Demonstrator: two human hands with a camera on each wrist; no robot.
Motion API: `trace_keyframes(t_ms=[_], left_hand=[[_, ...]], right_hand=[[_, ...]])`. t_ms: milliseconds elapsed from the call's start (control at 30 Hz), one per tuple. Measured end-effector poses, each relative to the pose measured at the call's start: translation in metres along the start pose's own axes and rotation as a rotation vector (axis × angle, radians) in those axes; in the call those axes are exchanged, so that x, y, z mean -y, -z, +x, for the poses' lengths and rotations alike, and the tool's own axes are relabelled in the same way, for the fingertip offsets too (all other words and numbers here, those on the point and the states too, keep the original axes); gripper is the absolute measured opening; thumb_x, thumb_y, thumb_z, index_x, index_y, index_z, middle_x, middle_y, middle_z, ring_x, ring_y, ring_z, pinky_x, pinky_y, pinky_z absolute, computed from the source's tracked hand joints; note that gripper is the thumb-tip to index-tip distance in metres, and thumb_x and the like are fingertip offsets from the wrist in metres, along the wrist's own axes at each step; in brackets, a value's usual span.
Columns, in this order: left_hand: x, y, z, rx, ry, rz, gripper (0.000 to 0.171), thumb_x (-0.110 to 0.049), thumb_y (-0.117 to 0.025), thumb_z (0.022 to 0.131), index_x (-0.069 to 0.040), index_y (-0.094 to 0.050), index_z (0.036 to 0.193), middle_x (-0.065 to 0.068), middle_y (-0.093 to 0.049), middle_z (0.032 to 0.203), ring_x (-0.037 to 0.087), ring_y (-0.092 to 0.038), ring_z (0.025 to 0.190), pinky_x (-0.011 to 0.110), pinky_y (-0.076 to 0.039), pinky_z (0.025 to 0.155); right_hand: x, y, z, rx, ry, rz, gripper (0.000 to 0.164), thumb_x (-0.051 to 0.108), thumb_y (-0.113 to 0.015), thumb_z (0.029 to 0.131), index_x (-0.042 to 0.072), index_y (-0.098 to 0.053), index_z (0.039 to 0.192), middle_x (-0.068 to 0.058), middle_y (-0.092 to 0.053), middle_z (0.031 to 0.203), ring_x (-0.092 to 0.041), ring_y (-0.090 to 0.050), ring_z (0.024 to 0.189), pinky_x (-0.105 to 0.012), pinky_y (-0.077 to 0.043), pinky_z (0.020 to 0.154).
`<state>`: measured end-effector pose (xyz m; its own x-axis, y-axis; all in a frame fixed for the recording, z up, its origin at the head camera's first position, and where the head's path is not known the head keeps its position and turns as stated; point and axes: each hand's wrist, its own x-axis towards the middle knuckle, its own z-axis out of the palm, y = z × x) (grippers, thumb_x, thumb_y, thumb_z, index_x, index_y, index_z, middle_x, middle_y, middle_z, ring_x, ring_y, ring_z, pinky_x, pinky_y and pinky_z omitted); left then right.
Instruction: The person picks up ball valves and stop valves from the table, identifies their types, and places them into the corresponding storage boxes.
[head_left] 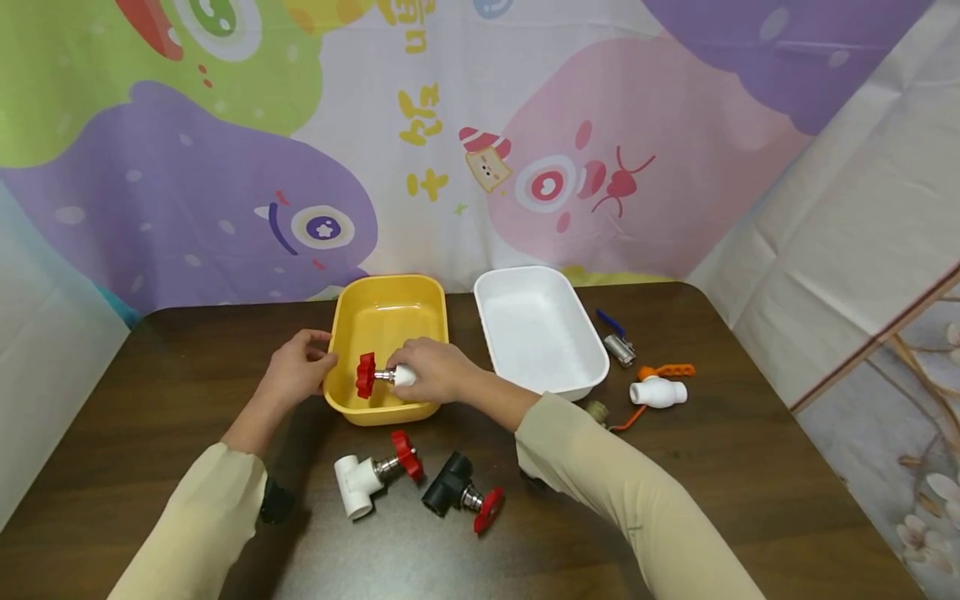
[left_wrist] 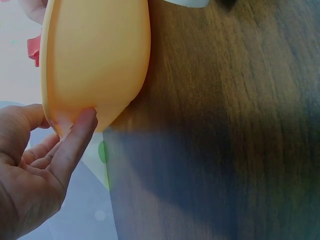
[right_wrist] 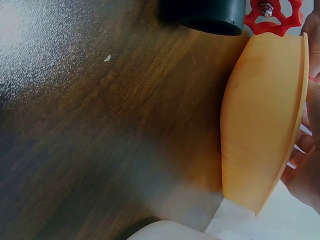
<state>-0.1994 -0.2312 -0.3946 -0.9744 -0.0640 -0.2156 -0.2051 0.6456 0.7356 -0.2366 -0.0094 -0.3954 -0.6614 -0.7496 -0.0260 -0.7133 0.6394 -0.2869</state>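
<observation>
Head: 2 trays. Yellow tray (head_left: 420, 292), centre-left, has the handwheel valve (head_left: 384, 375) over its inside; can't tell if it touches the floor. White tray (head_left: 532, 333), right of centre, shows plain white floor. Right hand (head_left: 435, 371) clamped on valve's white body; left hand (head_left: 292, 367) at tray's left rim. Handwheel valves: 3 total, 1 held, plus white tee valve (head_left: 360, 477) and black tee valve (head_left: 452, 483), lower centre. Right side: 1 white ball valve (head_left: 658, 392), 1 blue-handled valve (head_left: 620, 348), 1 brass valve (head_left: 597, 412), partly hidden.

Left wrist: left hand, lower left, pinches yellow tray's corner.

Right wrist: yellow tray at right, black tee valve top centre.
</observation>
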Motion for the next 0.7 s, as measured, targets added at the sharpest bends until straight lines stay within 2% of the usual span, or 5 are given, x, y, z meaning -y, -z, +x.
trace_keyframes(t_ms=[700], left_hand=[[-0.0009, -0.0001, -0.0001, 0.009, 0.015, -0.013, 0.048, -0.020, -0.050, 0.095, 0.000, -0.034, 0.136, 0.026, -0.049, 0.120, 0.035, -0.061, 0.095, 0.035, -0.057, 0.071]], right_hand=[[0.0007, -0.0024, 0.0026, 0.062, -0.007, -0.041, 0.035, 0.039, -0.064, 0.084, 0.021, -0.065, 0.114, 0.004, -0.062, 0.105, -0.012, -0.056, 0.092, -0.022, -0.047, 0.072]])
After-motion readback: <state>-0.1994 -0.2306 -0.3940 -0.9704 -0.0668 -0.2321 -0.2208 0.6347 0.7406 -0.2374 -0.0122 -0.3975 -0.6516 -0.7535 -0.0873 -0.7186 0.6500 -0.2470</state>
